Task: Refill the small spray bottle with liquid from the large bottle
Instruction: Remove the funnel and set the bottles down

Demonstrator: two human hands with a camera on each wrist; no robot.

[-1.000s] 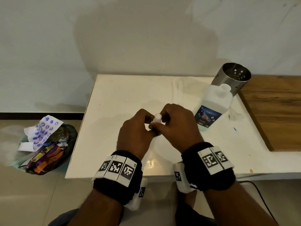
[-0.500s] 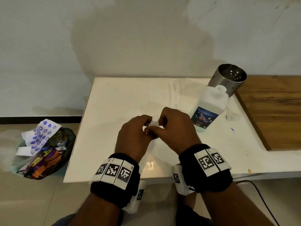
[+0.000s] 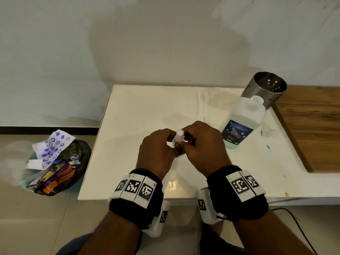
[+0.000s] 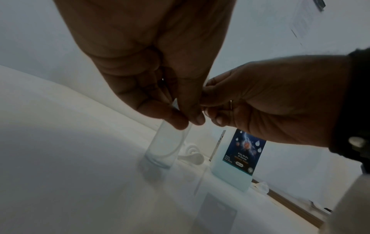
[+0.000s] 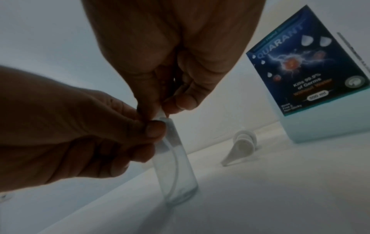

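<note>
Small spray bottle (image 5: 176, 171) near-empty, upright; large bottle (image 3: 242, 122) part-full.

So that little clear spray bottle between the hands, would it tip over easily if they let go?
Probably. The small spray bottle is tall and narrow on a small base, so a nudge could topple it. It looks nearly empty, so likely light. The left hand and right hand both pinch its top, steadying it on the glossy table, where it may slide.
</note>
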